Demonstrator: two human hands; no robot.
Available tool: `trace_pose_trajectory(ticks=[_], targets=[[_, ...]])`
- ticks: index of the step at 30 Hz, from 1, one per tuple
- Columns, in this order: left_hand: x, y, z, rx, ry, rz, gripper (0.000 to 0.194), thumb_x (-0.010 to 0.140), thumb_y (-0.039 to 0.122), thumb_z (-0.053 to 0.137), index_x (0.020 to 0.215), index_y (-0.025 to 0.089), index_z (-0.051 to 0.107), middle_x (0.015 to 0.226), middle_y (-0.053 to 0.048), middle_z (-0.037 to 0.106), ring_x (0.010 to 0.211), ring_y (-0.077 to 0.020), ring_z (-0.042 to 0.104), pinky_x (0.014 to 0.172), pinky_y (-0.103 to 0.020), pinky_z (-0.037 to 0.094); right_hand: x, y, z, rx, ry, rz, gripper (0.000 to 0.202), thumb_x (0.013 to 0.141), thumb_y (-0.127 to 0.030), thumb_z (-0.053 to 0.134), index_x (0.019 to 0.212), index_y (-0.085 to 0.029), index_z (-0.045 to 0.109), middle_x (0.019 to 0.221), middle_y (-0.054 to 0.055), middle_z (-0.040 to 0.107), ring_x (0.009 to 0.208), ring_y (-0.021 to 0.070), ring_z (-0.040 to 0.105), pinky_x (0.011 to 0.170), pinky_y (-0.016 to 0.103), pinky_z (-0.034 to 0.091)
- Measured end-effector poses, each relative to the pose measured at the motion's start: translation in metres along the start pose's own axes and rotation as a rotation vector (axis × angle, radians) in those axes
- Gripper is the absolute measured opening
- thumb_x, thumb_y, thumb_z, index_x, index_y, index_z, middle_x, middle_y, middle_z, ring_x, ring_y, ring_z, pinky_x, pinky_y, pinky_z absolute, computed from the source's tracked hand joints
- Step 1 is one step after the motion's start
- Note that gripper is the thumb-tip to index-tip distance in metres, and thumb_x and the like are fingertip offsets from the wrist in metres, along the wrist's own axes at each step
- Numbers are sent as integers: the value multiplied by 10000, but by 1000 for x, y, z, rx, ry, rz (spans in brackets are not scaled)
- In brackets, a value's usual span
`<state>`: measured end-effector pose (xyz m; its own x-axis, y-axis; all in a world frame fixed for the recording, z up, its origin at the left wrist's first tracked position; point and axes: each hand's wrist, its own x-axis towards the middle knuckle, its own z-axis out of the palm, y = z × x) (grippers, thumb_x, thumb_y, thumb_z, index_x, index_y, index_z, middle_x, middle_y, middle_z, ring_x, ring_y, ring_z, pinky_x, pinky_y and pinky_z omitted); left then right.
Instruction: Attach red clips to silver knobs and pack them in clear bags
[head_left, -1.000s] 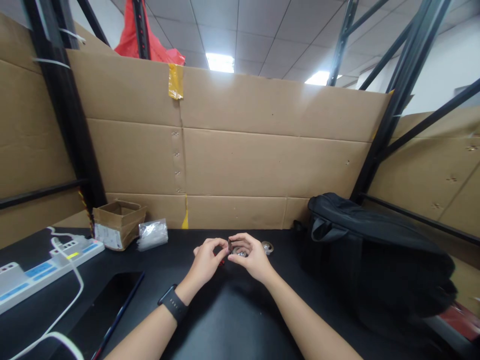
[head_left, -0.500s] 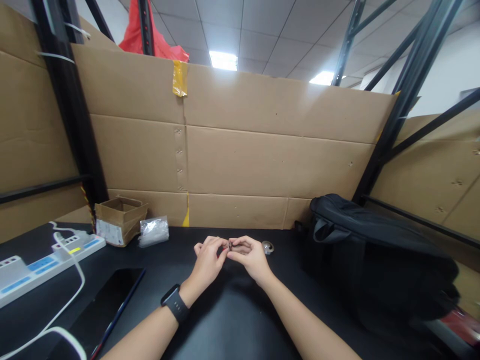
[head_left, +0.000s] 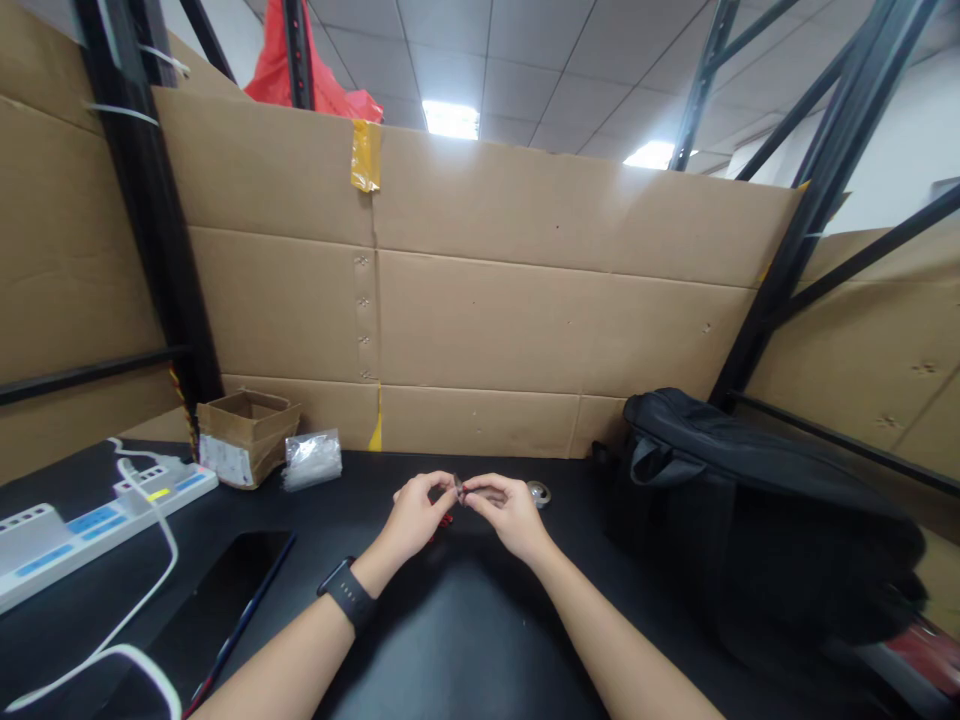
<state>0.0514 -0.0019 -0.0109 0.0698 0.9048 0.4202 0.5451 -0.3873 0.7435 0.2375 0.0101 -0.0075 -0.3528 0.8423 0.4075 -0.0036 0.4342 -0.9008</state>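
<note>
My left hand, with a black watch on its wrist, pinches a small, dark, roundish piece between thumb and fingertips. My right hand meets it from the right, its thumb and forefinger closed on something small and reddish at the same piece; the details are too small to tell. Something red shows just below the left fingertips. Behind the right hand, a round metallic ring-shaped item lies on the black table.
On the left are a white power strip with a white cable, a dark tablet-like device, an open cardboard box and a clear plastic bag. A large black bag stands at the right, before cardboard walls.
The fingertips have shifted slightly around the small piece, and something red now shows below my left hand. The whole view has moved a little.
</note>
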Motion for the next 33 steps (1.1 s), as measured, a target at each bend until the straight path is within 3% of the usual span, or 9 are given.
trace_pose_trajectory(ticks=[3,7,9,12,15,20,24,28,33], targets=[[2,-4,1,-86,-53,39,280,864,452,569,910,226,729,903,-39,742,907,-217,662,844,-312,497,0,-4,-3,-233,52,-113,138,852,-334,693,889,-204,718,948,61,709,866,203,677,784,337,544],[2,-3,-2,-65,83,66,328,955,433,430,1124,257,649,1118,-43,694,1051,-200,625,944,-348,460,-1,-9,-6,-528,39,-245,37,874,-224,663,847,-226,689,1026,48,635,1001,204,589,912,364,473],[-1,2,-5,26,64,108,319,968,432,415,1169,296,622,1198,-32,658,1124,-207,584,980,-390,423,-2,-10,-6,-603,17,-273,47,863,-184,669,852,-230,674,1044,46,610,1025,207,558,947,379,448],[-7,9,-6,231,-87,200,267,892,461,567,1109,342,666,1247,-21,635,1202,-261,510,970,-445,381,-2,-11,-7,-632,2,-289,86,864,-144,652,853,-229,655,1056,44,588,1028,205,538,940,371,445],[-11,10,-1,350,-155,222,264,846,431,633,1093,354,687,1260,-25,637,1226,-297,462,946,-467,359,-1,-15,-8,-626,28,-305,105,886,-125,606,844,-219,627,1041,47,578,1011,202,533,916,357,450],[-9,2,3,378,-135,184,327,891,411,574,1214,407,624,1325,-5,611,1230,-283,456,936,-464,345,-1,-15,-12,-638,64,-295,77,903,-162,597,868,-221,631,1017,48,571,990,206,531,911,360,448],[-6,-5,0,377,-76,127,399,943,447,476,1333,386,535,1383,-35,568,1247,-280,444,940,-461,341,5,-2,-10,-701,103,-263,72,882,-167,626,844,-225,645,1020,53,575,988,219,533,916,371,442],[-1,-11,-6,418,-27,32,286,949,343,435,1139,329,649,1251,-46,640,1190,-281,469,926,-476,334,18,18,-4,-791,132,-193,70,863,-163,645,827,-223,653,1021,59,582,989,231,532,906,386,440],[0,-19,-11,439,-160,85,133,802,312,634,899,313,726,1095,-39,682,1151,-301,474,944,-478,316,27,35,-3,-816,117,-164,48,863,-190,657,835,-223,676,1006,52,609,989,220,539,904,368,428]])
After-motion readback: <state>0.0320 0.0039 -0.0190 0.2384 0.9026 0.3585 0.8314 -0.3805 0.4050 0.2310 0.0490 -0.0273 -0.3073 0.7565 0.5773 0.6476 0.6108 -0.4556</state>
